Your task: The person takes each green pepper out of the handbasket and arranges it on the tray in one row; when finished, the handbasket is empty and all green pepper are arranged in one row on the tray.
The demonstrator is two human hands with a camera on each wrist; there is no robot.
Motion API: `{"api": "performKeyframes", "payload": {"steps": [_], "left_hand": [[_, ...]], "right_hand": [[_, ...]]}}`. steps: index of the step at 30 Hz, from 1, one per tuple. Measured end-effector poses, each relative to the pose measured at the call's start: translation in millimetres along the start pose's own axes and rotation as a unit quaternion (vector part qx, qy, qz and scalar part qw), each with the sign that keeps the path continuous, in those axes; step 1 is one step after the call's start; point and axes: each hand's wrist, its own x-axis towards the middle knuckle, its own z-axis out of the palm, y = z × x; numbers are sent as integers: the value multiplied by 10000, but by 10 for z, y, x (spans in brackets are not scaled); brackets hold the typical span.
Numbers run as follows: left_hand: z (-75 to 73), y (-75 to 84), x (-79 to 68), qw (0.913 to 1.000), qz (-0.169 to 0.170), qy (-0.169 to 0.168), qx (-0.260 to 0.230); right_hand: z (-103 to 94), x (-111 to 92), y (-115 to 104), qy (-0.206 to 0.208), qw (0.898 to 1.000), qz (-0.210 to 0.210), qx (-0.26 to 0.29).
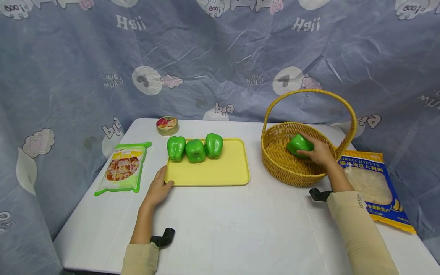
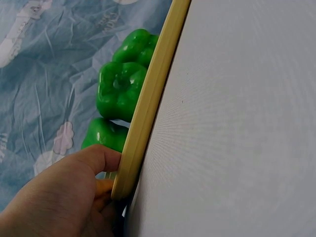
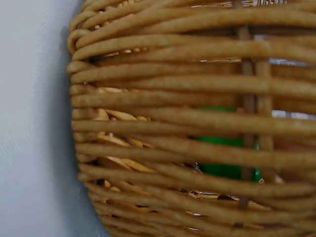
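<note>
Inside the wicker basket (image 1: pixel 292 173), my right hand (image 1: pixel 317 151) grips a green bell pepper (image 1: pixel 298 145), thumb and fingers on either side of it. Through the basket's weave (image 3: pixel 163 118) the right wrist view shows part of that green pepper (image 3: pixel 222 143); the hand there is mostly hidden. My left hand (image 1: pixel 159 189) holds the near left corner of the yellow tray (image 1: pixel 213 173), with the thumb at the rim (image 2: pixel 143 113) in the left wrist view. Three more green bell peppers (image 1: pixel 195 151) stand in a row along the tray's back left part.
A round tin (image 1: pixel 167 126) stands behind the tray. At the left lies a green-edged food bag (image 1: pixel 124 168). Right of the basket is a blue and yellow pasta bag (image 1: pixel 374 187), partly behind the right forearm. The basket's tall handle (image 1: pixel 311 91) arches overhead. A printed curtain hangs behind.
</note>
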Motion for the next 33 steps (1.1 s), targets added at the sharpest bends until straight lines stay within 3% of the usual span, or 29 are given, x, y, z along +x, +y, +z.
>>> {"api": "performKeyframes", "payload": {"steps": [9, 19, 23, 28, 33], "left_hand": [[4, -1, 14, 10000, -19, -41, 55], [-6, 7, 4, 9999, -63, -104, 74], [-1, 1, -3, 10000, 48, -33, -12], [9, 6, -24, 9994, 289, 120, -150], [14, -6, -16, 9996, 246, 113, -112]], "right_hand": [[-10, -90, -119, 478, 9988, 104, -93], [-17, -318, -401, 1591, 9870, 241, 8], [-3, -433, -546, 2252, 9741, 54, 214], [43, -558, -768, 3128, 9488, -344, 283], [112, -624, -1066, 3515, 9316, -747, 542]]}}
